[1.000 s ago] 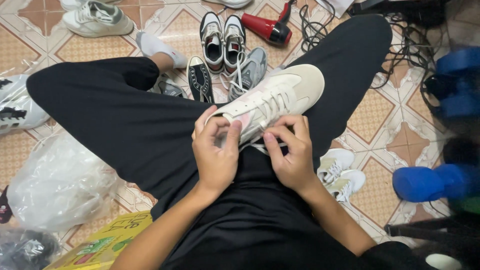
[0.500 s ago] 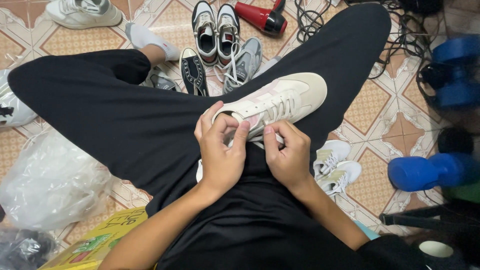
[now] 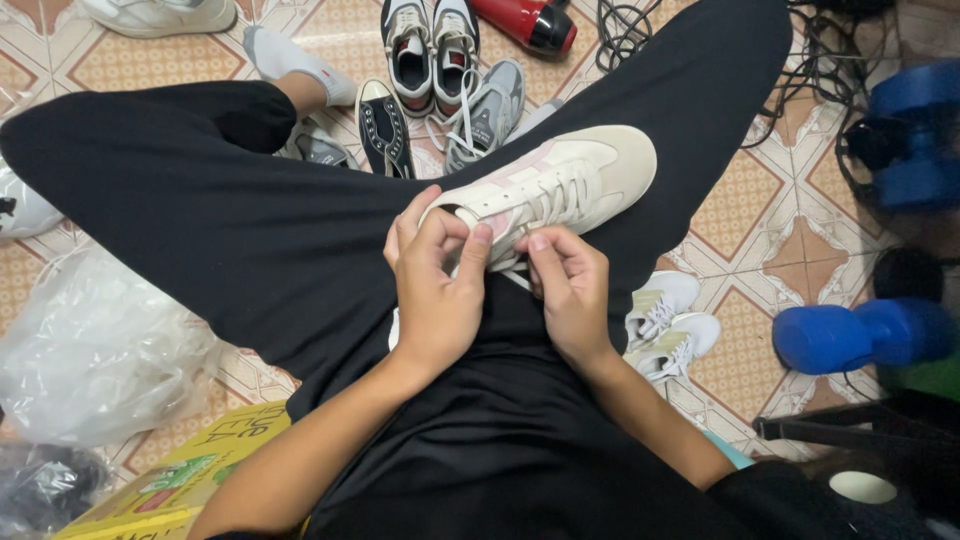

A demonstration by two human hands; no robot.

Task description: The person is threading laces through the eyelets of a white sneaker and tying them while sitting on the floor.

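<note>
A cream and pale pink sneaker (image 3: pixel 560 180) lies across my lap on black trousers, toe pointing right. My left hand (image 3: pixel 435 290) pinches the white lace (image 3: pixel 512 270) at the shoe's opening, thumb and forefinger together. My right hand (image 3: pixel 570 285) is beside it, fingers closed on the other lace end just below the eyelets. The two hands nearly touch over the tongue.
Several shoes (image 3: pixel 440 70) lie on the tiled floor ahead, with a red hair dryer (image 3: pixel 530 22) and black cables (image 3: pixel 630 30). A white pair (image 3: pixel 670 325) sits by my right thigh. Blue dumbbells (image 3: pixel 860 335) stand right. A clear plastic bag (image 3: pixel 95 355) and yellow box (image 3: pixel 170 475) lie left.
Both hands have drawn closer together at the shoe's lace area, and the view has shifted slightly up the floor. The sneaker stays on my lap.
</note>
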